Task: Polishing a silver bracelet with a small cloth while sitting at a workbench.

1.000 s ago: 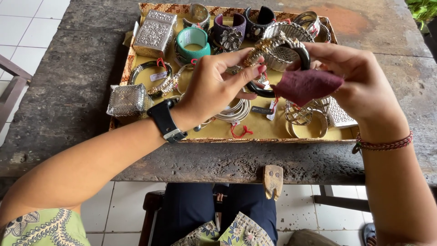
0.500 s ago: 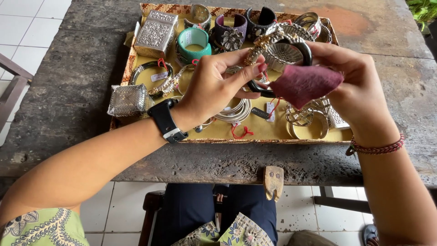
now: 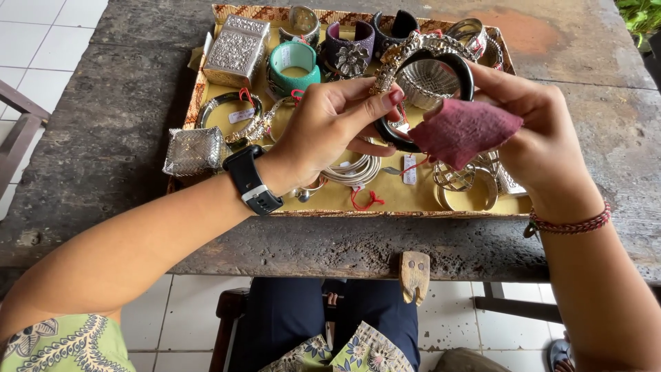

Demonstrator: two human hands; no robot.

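Note:
My left hand [image 3: 329, 126] pinches a black bangle with an ornate silver band [image 3: 417, 56] by its left side, holding it upright above the tray. My right hand [image 3: 536, 134] presses a dark red cloth [image 3: 460, 131] against the bangle's lower right edge. Both hands hover over a shallow woven tray [image 3: 205, 84] with a yellow lining, filled with several bracelets and small boxes. A black watch sits on my left wrist and a red braided cord on my right.
On the tray lie a teal cuff [image 3: 293, 63], a purple cuff with a metal flower [image 3: 350, 49], an embossed silver box [image 3: 236, 49], a small woven silver box [image 3: 194, 150] and silver bangles [image 3: 357, 169]. The tray rests on a weathered wooden table [image 3: 110, 131]. White floor tiles show at left.
Both hands have lifted the bangle and cloth slightly toward the far side of the tray. The grip on each is unchanged.

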